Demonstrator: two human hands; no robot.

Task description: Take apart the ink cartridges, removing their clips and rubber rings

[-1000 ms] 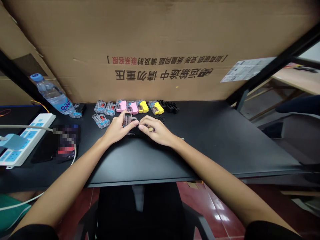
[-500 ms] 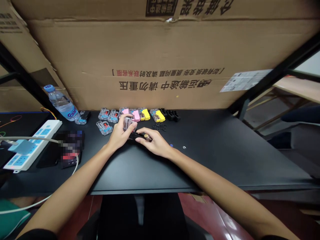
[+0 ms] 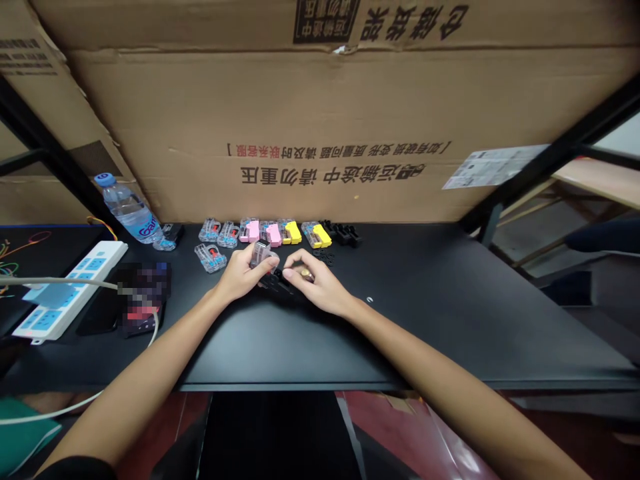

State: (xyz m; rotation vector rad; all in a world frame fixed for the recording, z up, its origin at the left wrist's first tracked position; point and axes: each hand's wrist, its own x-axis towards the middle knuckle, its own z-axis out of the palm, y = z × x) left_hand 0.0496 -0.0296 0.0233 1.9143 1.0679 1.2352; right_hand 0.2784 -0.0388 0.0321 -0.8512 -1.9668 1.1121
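Note:
My left hand [image 3: 241,275] is closed around a small clear plastic piece [image 3: 261,254] held just above the black table [image 3: 450,300]. My right hand [image 3: 315,283] is pinched close beside it, fingertips meeting near a small black part [image 3: 277,280] on the table; a small brass-coloured bit shows in its fingers. Behind my hands stands a row of little clear pieces [image 3: 220,233], some with pink caps [image 3: 263,232], some with yellow caps [image 3: 306,233], and black parts [image 3: 344,233] at the right end. One more clear piece [image 3: 210,257] lies to the left of my left hand.
A water bottle [image 3: 129,211] stands at the back left. A white power strip [image 3: 70,288] and a dark device with a cable [image 3: 137,297] lie on the left. A big cardboard box [image 3: 330,127] walls off the back. Small washers [image 3: 369,300] lie to the right.
The view has tilted up slightly. My hands stay together at the clear piece; the right fingers have drawn in closer to the left thumb.

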